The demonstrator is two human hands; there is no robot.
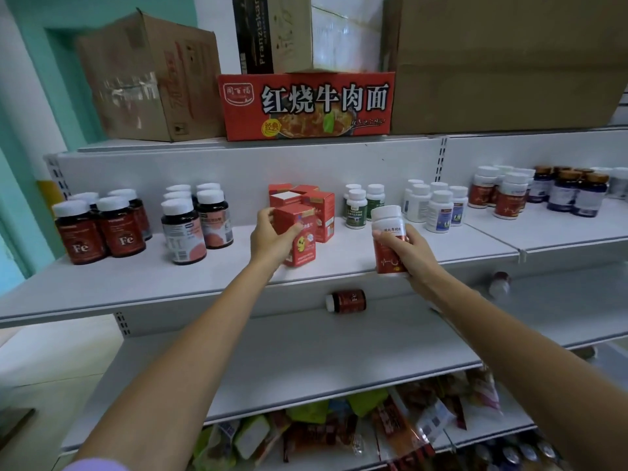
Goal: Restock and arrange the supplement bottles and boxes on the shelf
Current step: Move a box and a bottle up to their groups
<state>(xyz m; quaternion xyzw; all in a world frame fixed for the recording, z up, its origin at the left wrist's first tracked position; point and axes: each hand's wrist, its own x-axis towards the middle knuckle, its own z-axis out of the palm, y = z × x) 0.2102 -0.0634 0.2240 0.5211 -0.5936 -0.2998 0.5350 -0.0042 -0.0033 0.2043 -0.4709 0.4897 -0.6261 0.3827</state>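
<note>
Top display shelf [136,287], left end: dark Fe bottles [98,229] grouped upright, then dark pink-label bottles [195,222] beside them, both sets set back from the front edge. Mid-shelf: left hand [270,237] grips a red box [302,246], fingers wrapped round its left side and thumb on the front; box upright near the front edge, just ahead of the red box cluster [319,205]. Cannot tell whether its base is down on the shelf. Green-label white bottles [363,205] stand behind. Right hand [413,253] holds a red-label bottle [387,232] round its lower body, at the front edge, tilted slightly. Blue-label white bottles [435,207] behind; matching red-label bottles [503,192] on the adjoining section, right. Lower shelf [306,351]: one dark bottle [346,300] on its side, another [499,283] further right. Judgement: most groups formed; box and bottle in hand unplaced, the two fallen ones left.
</note>
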